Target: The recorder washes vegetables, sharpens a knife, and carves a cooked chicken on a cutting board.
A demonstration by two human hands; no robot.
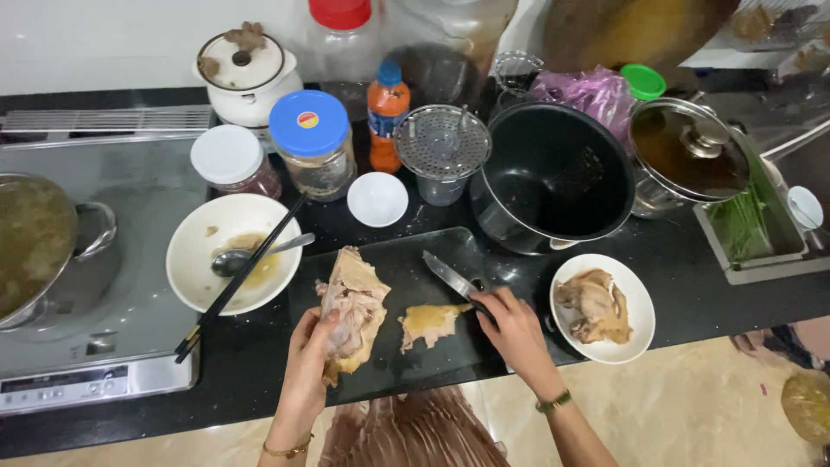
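My left hand (307,367) grips the near end of a large piece of cooked chicken (353,307) that lies on a dark cutting board (406,259). My right hand (512,330) holds the handle of a knife (450,275), whose blade points away to the upper left over the board. A small piece of chicken skin (430,322) lies on the board between my two hands. A white plate (638,322) with more chicken pieces sits to the right of my right hand.
A white bowl (192,259) with a spoon and black chopsticks sits left of the board. A black pot (553,177), lidded steel pot (687,156), jars, orange bottle and small white bowl (378,199) stand behind. An induction cooker (121,285) with a pot is at left.
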